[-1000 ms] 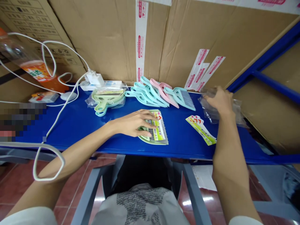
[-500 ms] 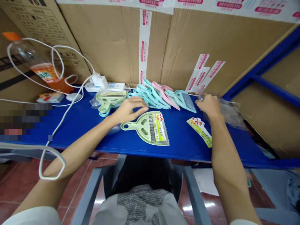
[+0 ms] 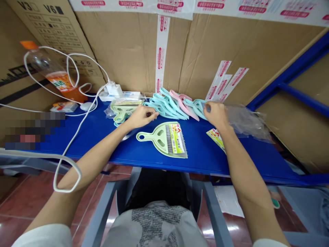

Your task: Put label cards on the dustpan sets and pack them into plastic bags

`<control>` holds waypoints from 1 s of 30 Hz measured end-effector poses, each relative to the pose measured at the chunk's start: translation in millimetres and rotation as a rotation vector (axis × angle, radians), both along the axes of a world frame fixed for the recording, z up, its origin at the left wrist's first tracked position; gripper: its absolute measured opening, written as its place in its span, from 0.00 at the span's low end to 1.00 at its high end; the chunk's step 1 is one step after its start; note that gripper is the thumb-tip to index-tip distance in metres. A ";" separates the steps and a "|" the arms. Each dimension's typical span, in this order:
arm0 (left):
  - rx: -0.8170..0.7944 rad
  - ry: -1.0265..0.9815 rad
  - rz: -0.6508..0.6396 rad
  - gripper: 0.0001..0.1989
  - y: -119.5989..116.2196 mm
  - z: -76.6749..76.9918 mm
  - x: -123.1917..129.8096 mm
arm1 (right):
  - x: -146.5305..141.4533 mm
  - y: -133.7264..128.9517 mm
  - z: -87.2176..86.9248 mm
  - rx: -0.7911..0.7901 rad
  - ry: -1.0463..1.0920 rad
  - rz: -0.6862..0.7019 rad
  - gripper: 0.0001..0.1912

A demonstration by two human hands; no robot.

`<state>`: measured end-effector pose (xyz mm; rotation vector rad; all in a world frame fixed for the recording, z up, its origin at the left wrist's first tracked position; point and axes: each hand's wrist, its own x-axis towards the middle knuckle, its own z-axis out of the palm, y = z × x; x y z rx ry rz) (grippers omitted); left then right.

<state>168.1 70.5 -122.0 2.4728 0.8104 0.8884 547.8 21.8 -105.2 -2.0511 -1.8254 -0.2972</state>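
My left hand (image 3: 142,116) is above the table, its thumb and fingers curled together with nothing visible between them. Just below it lies a light green dustpan with a brush set in it (image 3: 161,140), a printed card (image 3: 177,138) across the bristles. My right hand (image 3: 217,114) has its fingers drawn together over the bristle end of a light blue dustpan set (image 3: 195,107); whatever they pinch is hidden. Clear plastic bags (image 3: 248,121) lie just right of that hand. Under the right forearm, printed cards (image 3: 216,138) are partly covered.
Light blue dustpan sets (image 3: 164,106) and a pink one (image 3: 182,102) lie in a row at the back. Bagged green sets (image 3: 124,109) are left of them. A power strip (image 3: 131,95), white cable (image 3: 77,139) and orange drink bottle (image 3: 58,77) stand left. Cardboard (image 3: 123,51) walls the back.
My right hand has moved left from the plastic bags to over the blue dustpan's bristles. My left thumb and fingers have come closer together. The view has shifted slightly.
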 end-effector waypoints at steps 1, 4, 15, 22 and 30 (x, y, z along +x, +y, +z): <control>-0.012 0.022 -0.033 0.20 -0.3 1.1 -0.8 | -3.0 0.6 -1.6 -0.022 -0.009 0.042 0.22; -0.074 0.082 -0.187 0.20 -1.4 4.0 -5.3 | -9.4 -0.2 -2.8 -0.073 -0.024 0.073 0.22; -0.431 0.376 -0.542 0.68 -2.1 9.3 -38.2 | -25.6 -5.5 4.4 -0.142 -0.213 -0.044 0.18; -0.361 0.415 -0.427 0.59 -11.0 19.8 -50.4 | -15.6 -31.8 27.0 -0.001 -0.136 -0.085 0.20; -0.119 0.484 0.017 0.50 -83.4 19.3 -100.8 | -19.5 -148.1 -2.4 0.315 0.058 0.630 0.13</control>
